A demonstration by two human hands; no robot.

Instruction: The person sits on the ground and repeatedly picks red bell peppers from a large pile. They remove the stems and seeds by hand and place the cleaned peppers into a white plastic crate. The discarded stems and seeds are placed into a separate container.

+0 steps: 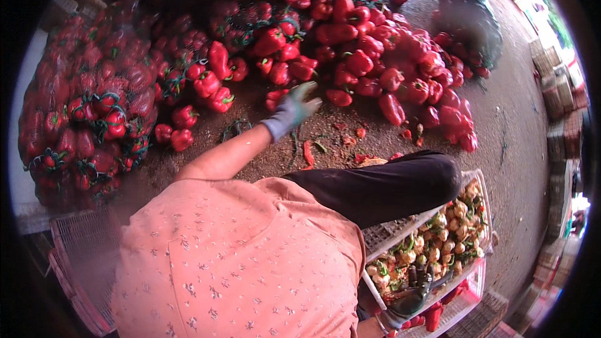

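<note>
My left hand (296,107), in a grey and green work glove, is stretched over the floor with its fingers apart and nothing in them. Close by lie red bell peppers (339,97), part of a large loose heap. At the lower right, my right hand (409,303), in a dark green-coated glove, is over the near edge of a plastic crate (375,291) filled with pepper cores and stems (434,252). A thin dark piece shows beside its fingers; whether the hand holds it is unclear. Several red peppers (434,315) lie under and beside this hand.
Mesh sacks of red peppers (89,117) stand at the left, another sack (467,23) at the upper right. Pepper scraps (308,152) and green twine (237,126) litter the floor. Empty-looking crates (89,263) are at the lower left; stacked crates (556,89) line the right side.
</note>
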